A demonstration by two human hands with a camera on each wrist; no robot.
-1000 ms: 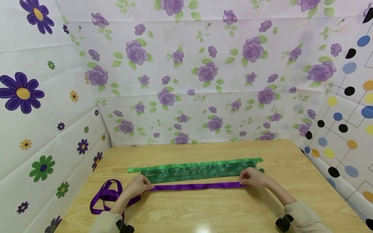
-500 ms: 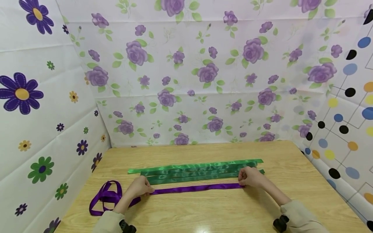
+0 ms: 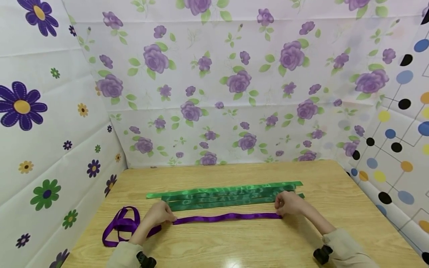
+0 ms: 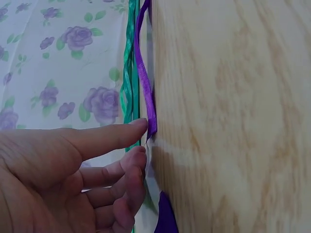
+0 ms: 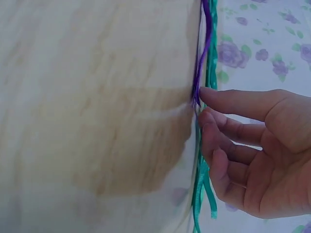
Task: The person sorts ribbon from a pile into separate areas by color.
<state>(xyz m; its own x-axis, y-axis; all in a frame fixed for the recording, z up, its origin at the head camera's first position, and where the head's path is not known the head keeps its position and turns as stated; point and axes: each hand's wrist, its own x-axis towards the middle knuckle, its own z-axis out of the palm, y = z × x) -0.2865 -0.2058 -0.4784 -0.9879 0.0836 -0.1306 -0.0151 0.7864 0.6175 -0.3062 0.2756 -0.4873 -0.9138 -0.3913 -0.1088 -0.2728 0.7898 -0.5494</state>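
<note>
A purple ribbon strip (image 3: 228, 216) lies slightly wavy across the wooden table in front of several green ribbon strips (image 3: 231, 196). Beside its left end is my left hand (image 3: 159, 214); in the left wrist view the thumb tip reaches the ribbon's end, with a gap between thumb and forefinger. At the other end, my right hand (image 3: 289, 204) has thumb and forefinger apart next to the frayed ribbon tip, as the right wrist view shows. The green strips lie side by side, partly behind the right hand.
A loose tangle of purple ribbon (image 3: 114, 227) lies at the table's left, partly covered by the left forearm. The wooden table (image 3: 214, 245) is bounded by floral cloth (image 3: 218, 130) at the back and patterned cloths at both sides.
The purple strip was stretched straight between both hands; now it lies slack and wavy, with its left end visible at the fingertips. Both hands have let go and stay near the ends.
</note>
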